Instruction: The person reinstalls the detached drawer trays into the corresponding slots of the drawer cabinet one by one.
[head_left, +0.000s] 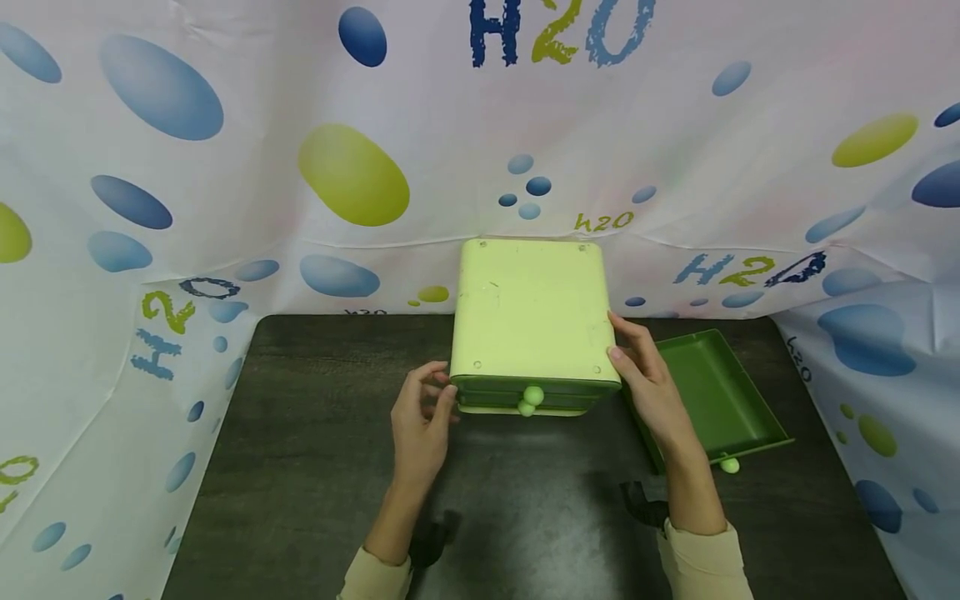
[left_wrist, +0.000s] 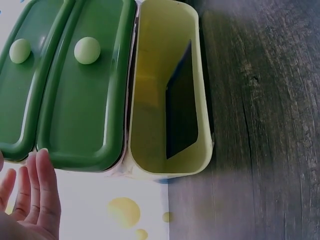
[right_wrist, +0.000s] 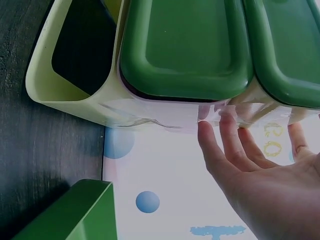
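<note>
Left hand (head_left: pixel 422 425) and right hand (head_left: pixel 651 383) frame a pale yellow-green cabinet (head_left: pixel 532 308) between them, near the back of the dark table (head_left: pixel 315 433) by the printed sheet (head_left: pixel 247 167). Neither is clenched: the left is loosely open beside the front corner, with its fingers mostly straight, and from where I stand I can't tell whether they press on the side. On the other side, the right's fingertips reach the wall, its fingers spread and only gently bent, not wrapped around anything. Two green drawers (left_wrist: pixel 87 110) sit in the upper bays, their round knobs (head_left: pixel 533 395) facing the person, while the lowest bay (left_wrist: pixel 150 100) has no drawer in it. A loose green drawer (head_left: pixel 712 383) lies on the table just beyond the right hand, open side up. I'd judge the step to be steadying or positioning the cabinet. If that drawer belongs in the lowest bay, the next move calls for freeing the right hand for it while the left braces the cabinet.
</note>
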